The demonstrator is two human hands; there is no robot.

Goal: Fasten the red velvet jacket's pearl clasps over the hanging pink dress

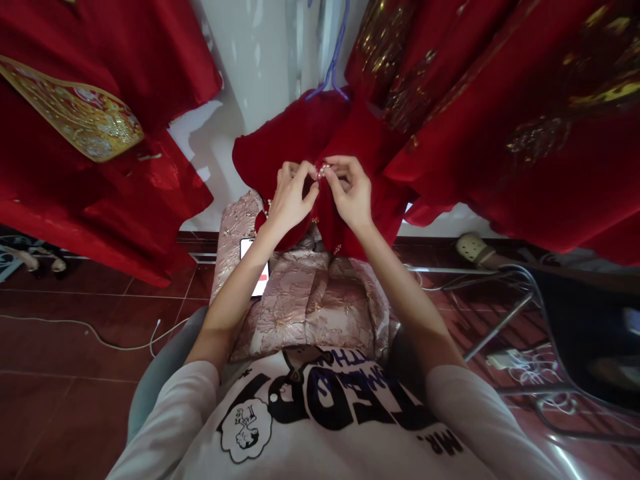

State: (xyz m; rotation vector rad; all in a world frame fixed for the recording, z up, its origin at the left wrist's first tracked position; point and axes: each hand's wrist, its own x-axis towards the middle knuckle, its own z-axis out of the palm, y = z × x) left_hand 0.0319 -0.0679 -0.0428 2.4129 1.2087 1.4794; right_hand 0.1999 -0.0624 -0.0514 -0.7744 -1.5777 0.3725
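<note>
- They wear a white T-shirt (pixel 295 453).
- Its short sleeves (pixel 183 400) are plain white.
- Bold black and blue lettering (pixel 367 403) includes "MR."
- A black-outlined cartoon bubble (pixel 246 430) decorates it.

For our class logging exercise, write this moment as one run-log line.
right hand: pinching pearly beads | left hand: beside them | red garment: below purple hanger

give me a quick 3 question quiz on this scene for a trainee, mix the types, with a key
1. What small things show where the left hand and right hand come together?
2. True or false: the phone lies to the person's right.
3. The hanger at the top of the red garment is: a) green, b) purple, c) yellow.

Key:
1. Pearl-like beads.
2. False; it is on the left.
3. b
</note>
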